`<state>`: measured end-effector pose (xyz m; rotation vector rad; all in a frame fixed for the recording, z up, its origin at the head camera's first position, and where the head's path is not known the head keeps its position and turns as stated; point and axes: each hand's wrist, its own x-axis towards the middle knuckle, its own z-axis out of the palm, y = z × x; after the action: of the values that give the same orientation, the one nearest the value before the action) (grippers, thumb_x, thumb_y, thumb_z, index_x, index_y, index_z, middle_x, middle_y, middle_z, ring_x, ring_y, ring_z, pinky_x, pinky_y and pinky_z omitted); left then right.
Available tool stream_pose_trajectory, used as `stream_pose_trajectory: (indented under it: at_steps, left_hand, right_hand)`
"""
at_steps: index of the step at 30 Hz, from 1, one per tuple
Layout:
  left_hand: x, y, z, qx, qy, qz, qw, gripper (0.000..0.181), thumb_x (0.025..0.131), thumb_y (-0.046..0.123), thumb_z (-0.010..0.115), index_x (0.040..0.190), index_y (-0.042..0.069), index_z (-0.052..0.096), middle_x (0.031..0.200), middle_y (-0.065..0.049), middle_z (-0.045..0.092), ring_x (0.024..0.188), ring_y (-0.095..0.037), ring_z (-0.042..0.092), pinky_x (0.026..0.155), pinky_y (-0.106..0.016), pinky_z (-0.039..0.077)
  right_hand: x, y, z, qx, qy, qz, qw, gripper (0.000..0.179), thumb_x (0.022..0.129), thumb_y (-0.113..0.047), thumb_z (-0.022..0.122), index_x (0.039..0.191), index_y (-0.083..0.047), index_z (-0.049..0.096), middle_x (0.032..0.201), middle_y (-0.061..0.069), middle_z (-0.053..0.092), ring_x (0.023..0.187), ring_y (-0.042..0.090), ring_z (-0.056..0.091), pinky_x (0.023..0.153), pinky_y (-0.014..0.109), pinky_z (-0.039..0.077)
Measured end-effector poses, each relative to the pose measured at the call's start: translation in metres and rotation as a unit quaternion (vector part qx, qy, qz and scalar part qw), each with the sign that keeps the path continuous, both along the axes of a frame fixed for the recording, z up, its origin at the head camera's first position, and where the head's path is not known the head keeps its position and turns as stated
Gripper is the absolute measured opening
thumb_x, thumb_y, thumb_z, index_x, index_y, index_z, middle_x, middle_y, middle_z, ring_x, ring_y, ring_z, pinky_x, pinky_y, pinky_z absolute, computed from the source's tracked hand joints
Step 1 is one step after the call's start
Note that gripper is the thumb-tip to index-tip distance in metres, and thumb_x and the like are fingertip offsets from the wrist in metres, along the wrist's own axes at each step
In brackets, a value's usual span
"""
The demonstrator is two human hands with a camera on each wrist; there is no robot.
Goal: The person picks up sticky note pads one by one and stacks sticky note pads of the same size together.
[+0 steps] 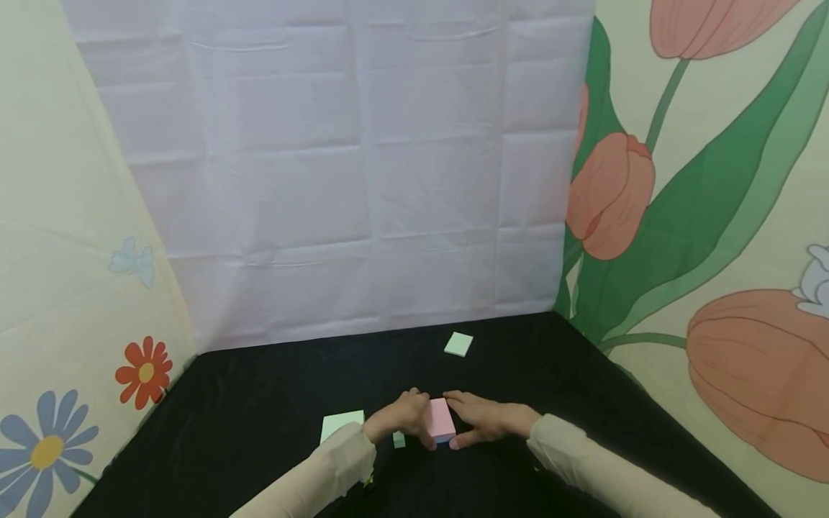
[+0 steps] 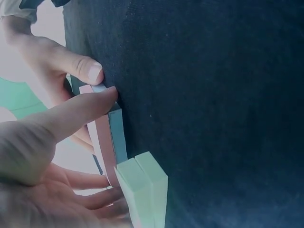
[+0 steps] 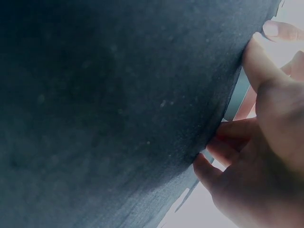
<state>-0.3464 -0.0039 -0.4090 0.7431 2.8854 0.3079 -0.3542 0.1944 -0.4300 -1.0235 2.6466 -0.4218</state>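
Observation:
A pink square pad (image 1: 440, 416), like a block of sticky notes, lies on a blue pad (image 2: 118, 135) of similar size. From the left, my left hand (image 1: 406, 416) holds this stack, its thumb at the near end and fingers toward the far side. My right hand (image 1: 484, 417) grips the right side, with thumb near the front corner and fingers farther back. Both thumbs are close together in the left wrist view. Just left of the stack is a small light green pair of blocks (image 2: 142, 187). The fingers partly hide the stack in the right wrist view.
A larger pale green pad (image 1: 342, 421) lies left, partly behind my left sleeve. Another pale green square (image 1: 459, 344) sits farther back on the black tablecloth (image 1: 278, 388). A white cloth (image 1: 363, 180) hangs behind, with flower-patterned cloths (image 1: 686, 237) at both sides.

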Motion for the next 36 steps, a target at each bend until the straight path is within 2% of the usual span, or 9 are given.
stream_pose_trajectory:
  at_steps: [6, 13, 18, 25, 27, 32, 35, 36]
  left_hand:
    - [-0.001, 0.000, 0.001, -0.008, -0.012, 0.001, 0.9999, 0.063, 0.069, 0.026, 0.092, 0.116, -0.001, 0.060, 0.101, -0.010, 0.055, 0.082, -0.018, 0.051, 0.073, -0.031, 0.048]
    - [-0.006, 0.001, -0.002, -0.029, -0.009, 0.008, 0.9995, 0.060, 0.069, 0.030, 0.092, 0.113, 0.001, 0.063, 0.097, -0.007, 0.053, 0.078, -0.017, 0.050, 0.071, -0.030, 0.048]
    - [-0.010, -0.001, -0.004, -0.022, -0.012, 0.000, 0.9997, 0.058, 0.069, 0.031, 0.092, 0.110, 0.003, 0.064, 0.097, -0.005, 0.052, 0.078, -0.015, 0.048, 0.071, -0.029, 0.047]
    - [-0.015, -0.003, -0.006, -0.019, -0.015, -0.024, 0.9994, 0.055, 0.070, 0.032, 0.091, 0.108, 0.003, 0.064, 0.098, -0.004, 0.052, 0.081, -0.014, 0.047, 0.070, -0.027, 0.045]
    - [-0.016, -0.004, -0.006, -0.022, -0.016, -0.026, 0.9993, 0.055, 0.069, 0.033, 0.091, 0.107, 0.004, 0.064, 0.097, -0.004, 0.052, 0.081, -0.014, 0.047, 0.071, -0.027, 0.045]
    - [-0.017, -0.004, -0.009, -0.022, -0.014, -0.029, 0.9992, 0.055, 0.069, 0.034, 0.091, 0.106, 0.004, 0.065, 0.095, -0.003, 0.052, 0.081, -0.014, 0.046, 0.070, -0.027, 0.045]
    - [-0.018, -0.005, -0.011, -0.021, -0.012, -0.033, 0.9991, 0.055, 0.069, 0.034, 0.091, 0.106, 0.004, 0.065, 0.094, -0.002, 0.051, 0.081, -0.013, 0.045, 0.069, -0.026, 0.044]
    - [-0.019, -0.005, -0.011, -0.020, -0.013, -0.034, 0.9991, 0.054, 0.069, 0.034, 0.091, 0.105, 0.004, 0.065, 0.093, -0.002, 0.051, 0.080, -0.014, 0.045, 0.069, -0.026, 0.044]
  right_hand:
    - [0.000, 0.000, 0.000, -0.003, -0.004, 0.000, 1.0000, 0.081, 0.093, -0.041, 0.068, 0.147, 0.008, 0.033, 0.154, 0.022, 0.029, 0.140, 0.035, 0.031, 0.111, 0.050, 0.030]
    - [0.002, 0.001, 0.002, -0.007, 0.007, 0.012, 0.9999, 0.080, 0.093, -0.039, 0.069, 0.145, 0.010, 0.034, 0.152, 0.025, 0.030, 0.139, 0.038, 0.033, 0.110, 0.051, 0.032]
    - [0.000, 0.003, 0.001, -0.016, 0.007, 0.021, 0.9996, 0.082, 0.092, -0.042, 0.070, 0.145, 0.010, 0.035, 0.151, 0.026, 0.032, 0.137, 0.040, 0.034, 0.109, 0.052, 0.033]
    - [-0.026, 0.016, -0.030, -0.039, 0.036, 0.054, 0.9971, 0.091, 0.091, -0.062, 0.058, 0.147, 0.006, 0.035, 0.150, 0.024, 0.033, 0.136, 0.037, 0.036, 0.107, 0.050, 0.036]
    - [-0.024, 0.015, -0.027, -0.035, 0.034, 0.051, 0.9975, 0.090, 0.091, -0.061, 0.059, 0.146, 0.005, 0.036, 0.150, 0.023, 0.034, 0.136, 0.036, 0.037, 0.107, 0.050, 0.036]
    - [-0.004, 0.004, 0.000, -0.011, 0.006, 0.023, 0.9997, 0.084, 0.090, -0.049, 0.069, 0.145, 0.007, 0.038, 0.150, 0.023, 0.035, 0.136, 0.036, 0.037, 0.108, 0.051, 0.034]
    - [-0.003, 0.002, 0.005, -0.001, -0.001, 0.018, 0.9998, 0.083, 0.090, -0.047, 0.070, 0.145, 0.007, 0.038, 0.150, 0.023, 0.035, 0.136, 0.036, 0.037, 0.108, 0.051, 0.034]
    - [-0.007, 0.005, 0.001, -0.001, 0.007, 0.029, 0.9995, 0.083, 0.092, -0.049, 0.067, 0.145, 0.007, 0.037, 0.149, 0.023, 0.035, 0.136, 0.035, 0.037, 0.107, 0.049, 0.036]
